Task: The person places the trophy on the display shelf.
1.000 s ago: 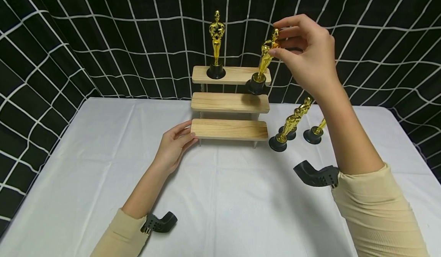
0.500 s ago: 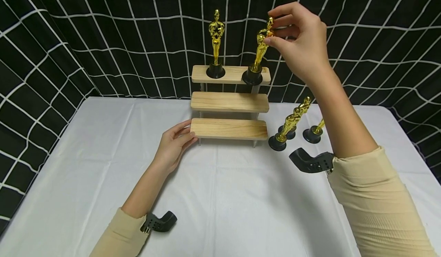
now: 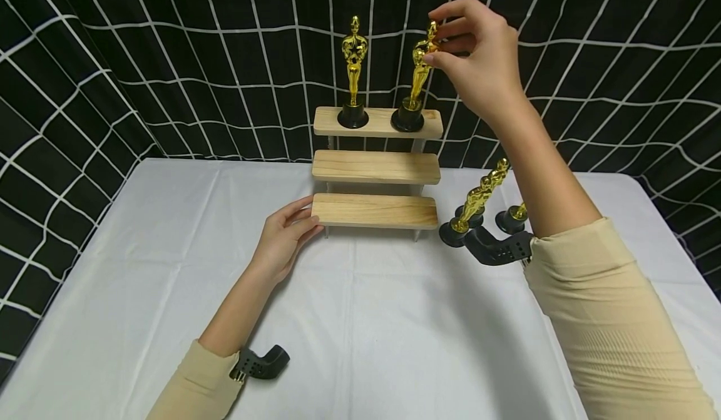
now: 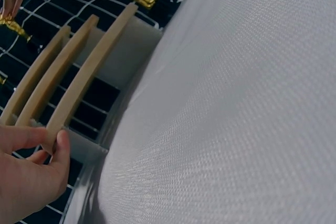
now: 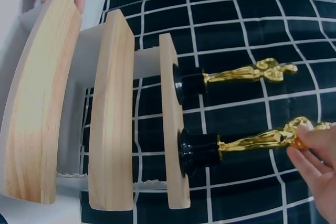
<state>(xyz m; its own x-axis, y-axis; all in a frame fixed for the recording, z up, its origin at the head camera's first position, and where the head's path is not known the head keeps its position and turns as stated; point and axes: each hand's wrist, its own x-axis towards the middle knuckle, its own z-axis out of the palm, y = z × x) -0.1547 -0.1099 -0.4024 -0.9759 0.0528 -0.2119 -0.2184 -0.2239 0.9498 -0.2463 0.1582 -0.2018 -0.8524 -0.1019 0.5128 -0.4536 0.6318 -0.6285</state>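
A three-step wooden display stand point(image 3: 374, 212) stands at the back of the white table. My left hand point(image 3: 286, 235) pinches the left end of its lowest step, thumb on one side and fingers on the other in the left wrist view. Up at the top step, my right hand point(image 3: 479, 57) pinches a gold trophy statuette point(image 3: 418, 76) by its upper body. In the right wrist view that trophy's black base point(image 5: 199, 152) is at the top step and looks to touch it. A second gold trophy point(image 3: 354, 72) stands upright on the same step, further left.
Right of the stand, several more gold trophies point(image 3: 479, 198) stand on the white tablecloth point(image 3: 360, 320); the right forearm partly hides one. A black curtain with white grid lines point(image 3: 225, 63) hangs behind. Each wrist carries a black camera mount point(image 3: 498, 248).
My right hand has moved left and up with the trophy, whose base went from in front of the top step onto it and became more upright. My left hand has stayed put.
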